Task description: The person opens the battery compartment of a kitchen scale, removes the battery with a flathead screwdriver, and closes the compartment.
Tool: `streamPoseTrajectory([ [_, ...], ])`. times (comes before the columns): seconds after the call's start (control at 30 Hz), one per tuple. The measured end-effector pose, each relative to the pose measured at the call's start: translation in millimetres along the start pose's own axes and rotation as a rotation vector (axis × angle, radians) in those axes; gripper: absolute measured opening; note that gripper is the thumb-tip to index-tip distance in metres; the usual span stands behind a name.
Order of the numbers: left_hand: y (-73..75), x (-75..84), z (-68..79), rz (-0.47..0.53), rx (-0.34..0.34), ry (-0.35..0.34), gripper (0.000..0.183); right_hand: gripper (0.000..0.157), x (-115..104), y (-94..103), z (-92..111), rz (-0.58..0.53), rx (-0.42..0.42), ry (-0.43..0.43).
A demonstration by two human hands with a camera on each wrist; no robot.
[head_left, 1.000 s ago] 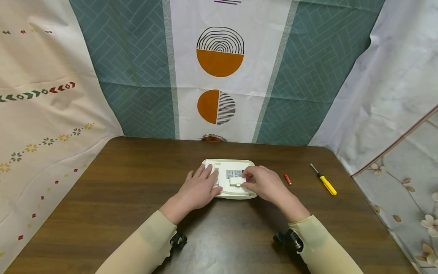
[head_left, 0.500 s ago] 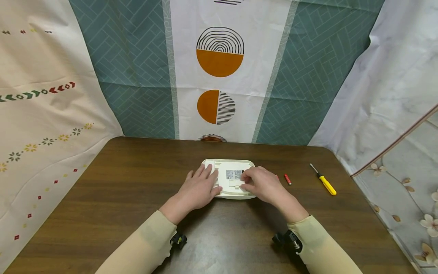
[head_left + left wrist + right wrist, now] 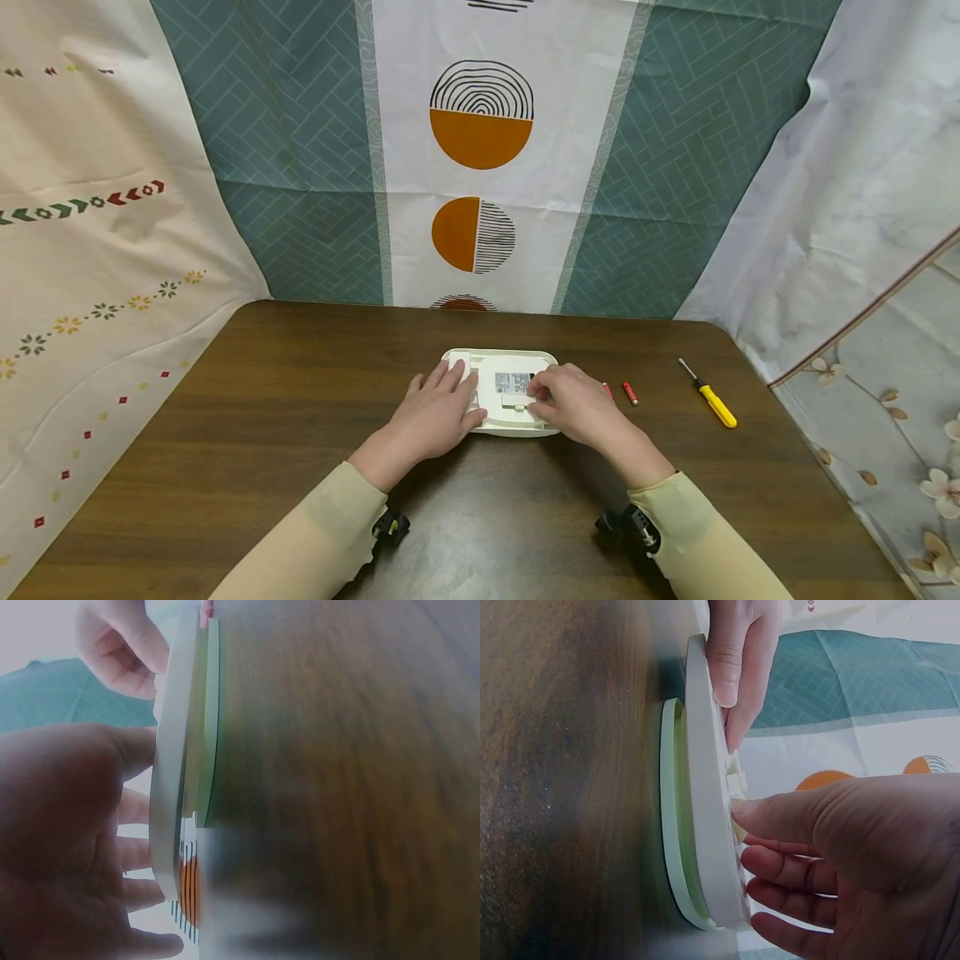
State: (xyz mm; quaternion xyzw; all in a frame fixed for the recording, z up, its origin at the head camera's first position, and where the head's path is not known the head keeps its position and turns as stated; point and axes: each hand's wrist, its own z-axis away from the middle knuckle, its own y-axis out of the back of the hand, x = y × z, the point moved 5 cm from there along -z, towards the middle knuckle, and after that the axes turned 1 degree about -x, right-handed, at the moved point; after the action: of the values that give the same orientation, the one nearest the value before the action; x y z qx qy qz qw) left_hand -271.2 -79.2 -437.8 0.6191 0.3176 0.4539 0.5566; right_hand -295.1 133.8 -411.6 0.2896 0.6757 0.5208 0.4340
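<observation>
A white device (image 3: pixel 517 430) shaped like a rounded rectangle lies with its labelled side up. In the wrist views a pale green plate (image 3: pixel 676 825) shows beneath its white body. My left hand (image 3: pixel 431 417) rests on the device's left end with fingers spread and straight. My right hand (image 3: pixel 579 404) pinches the right end of a small white battery cover (image 3: pixel 513 401), just below the printed label (image 3: pixel 512 382). The right thumb (image 3: pixel 761 816) is at the cover's near side, and the cover lies close over the device's surface.
A red battery (image 3: pixel 630 392) lies right of the device; another red battery (image 3: pixel 607 390) is partly hidden behind my right hand. Farther right is a screwdriver (image 3: pixel 716 404) with a yellow handle. Patterned cloths surround the brown wooden table (image 3: pixel 315 375).
The battery cover has come down flatter against the device as my right hand shifted slightly left. A second red battery has come into sight behind that hand. My left hand stays put.
</observation>
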Motion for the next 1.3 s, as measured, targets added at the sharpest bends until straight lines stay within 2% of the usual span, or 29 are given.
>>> streamPoseTrajectory([
  [0.5,1.2,0.6,1.1,0.010,0.002,-0.004,0.069,0.018,0.8,-0.4,0.6,-0.020,0.013,-0.012],
  [1.0,1.5,0.6,1.6,-0.010,0.009,-0.008,0.069,0.008,-1.5,-2.8,1.9,-0.024,0.043,0.003],
  [1.3,0.4,-0.3,1.0,-0.014,0.009,-0.010,0.069,0.010,-1.1,-3.4,1.9,-0.025,0.049,0.011],
])
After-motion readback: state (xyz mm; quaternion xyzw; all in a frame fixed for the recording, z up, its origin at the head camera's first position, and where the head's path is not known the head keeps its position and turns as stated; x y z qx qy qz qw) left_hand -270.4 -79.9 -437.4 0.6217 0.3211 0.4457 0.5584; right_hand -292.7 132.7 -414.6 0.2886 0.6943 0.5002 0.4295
